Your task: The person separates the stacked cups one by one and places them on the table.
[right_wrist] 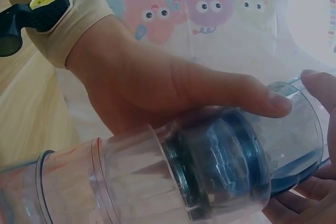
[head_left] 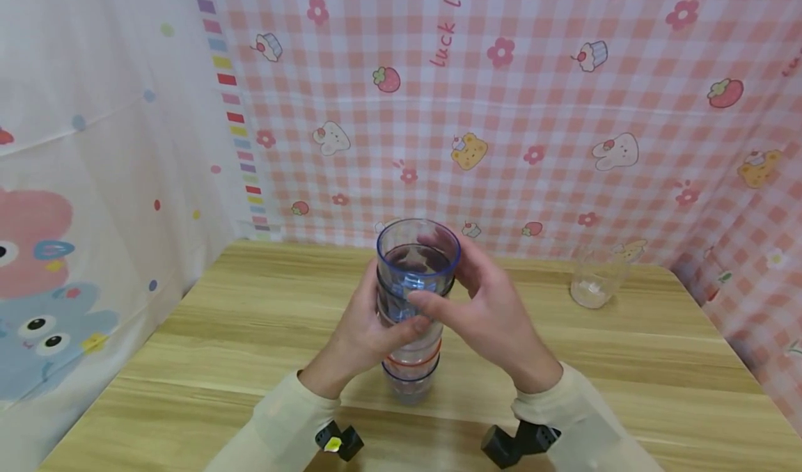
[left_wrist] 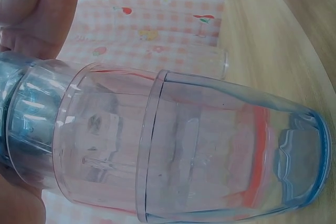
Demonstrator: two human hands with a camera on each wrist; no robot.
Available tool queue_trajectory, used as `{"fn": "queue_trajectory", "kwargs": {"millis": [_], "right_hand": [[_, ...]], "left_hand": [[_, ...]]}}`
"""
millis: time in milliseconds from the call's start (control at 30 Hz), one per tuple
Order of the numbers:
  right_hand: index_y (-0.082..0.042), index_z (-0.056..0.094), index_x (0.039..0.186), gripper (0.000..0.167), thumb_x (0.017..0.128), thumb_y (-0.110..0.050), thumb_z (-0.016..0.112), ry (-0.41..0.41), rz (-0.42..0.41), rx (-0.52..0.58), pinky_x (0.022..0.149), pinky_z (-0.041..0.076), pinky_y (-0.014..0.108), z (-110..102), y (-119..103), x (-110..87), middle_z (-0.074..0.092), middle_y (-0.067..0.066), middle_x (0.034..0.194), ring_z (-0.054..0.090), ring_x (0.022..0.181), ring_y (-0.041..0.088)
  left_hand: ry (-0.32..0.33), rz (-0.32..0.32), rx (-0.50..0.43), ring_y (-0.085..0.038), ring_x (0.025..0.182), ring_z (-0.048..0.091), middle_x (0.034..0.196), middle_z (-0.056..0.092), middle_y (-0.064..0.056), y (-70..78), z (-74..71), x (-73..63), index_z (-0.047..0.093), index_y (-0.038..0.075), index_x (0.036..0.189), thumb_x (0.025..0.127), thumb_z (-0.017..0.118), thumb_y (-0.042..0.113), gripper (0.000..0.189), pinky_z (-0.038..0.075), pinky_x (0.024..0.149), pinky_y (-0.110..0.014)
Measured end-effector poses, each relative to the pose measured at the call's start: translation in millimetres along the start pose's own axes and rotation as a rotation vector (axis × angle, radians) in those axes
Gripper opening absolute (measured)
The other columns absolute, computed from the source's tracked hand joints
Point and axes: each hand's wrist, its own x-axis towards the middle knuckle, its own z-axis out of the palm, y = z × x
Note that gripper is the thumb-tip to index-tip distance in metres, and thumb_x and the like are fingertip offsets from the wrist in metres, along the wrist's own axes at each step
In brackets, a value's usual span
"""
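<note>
A tall nested stack of clear plastic cups stands upright near the middle of the wooden table. Its lower cups have a blue rim and a red rim. At the top sits a blue-tinted cup with a blue rim, above a darker-rimmed one. My left hand wraps the stack's upper part from the left, thumb across the front. My right hand grips the top blue cup, thumb in front and fingers behind it. In the right wrist view, the left thumb lies along the cups.
Another clear cup stands alone at the back right of the wooden table. A pink checked cloth hangs behind the table, and a white printed cloth hangs on the left. Black camera mounts sit on both wrists.
</note>
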Motion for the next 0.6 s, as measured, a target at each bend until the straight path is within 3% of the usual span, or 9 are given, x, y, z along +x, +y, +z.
{"fn": "queue_trajectory", "kwargs": {"millis": [300,600], "right_hand": [[-0.009,0.05,0.159,0.079,0.089,-0.005,0.086,0.02,0.003,-0.006,0.12,0.049,0.037,3.2,1.7,2.6,0.065,0.008,0.151,0.062,0.14,0.024],[-0.009,0.048,0.16,0.079,0.09,-0.008,0.084,0.019,0.029,-0.019,0.12,0.049,0.046,3.5,1.5,4.5,0.065,0.007,0.151,0.063,0.139,0.023]], "left_hand": [[-0.003,0.017,-0.008,-0.029,0.129,0.065,0.144,0.063,-0.011,-0.4,0.4,0.6,0.035,0.02,0.161,0.091,0.081,0.061,0.093,0.054,0.112,-0.039],[-0.003,0.019,-0.002,-0.029,0.129,0.065,0.146,0.062,-0.01,-0.9,-0.1,1.5,0.035,0.021,0.16,0.091,0.079,0.066,0.094,0.055,0.112,-0.042]]}}
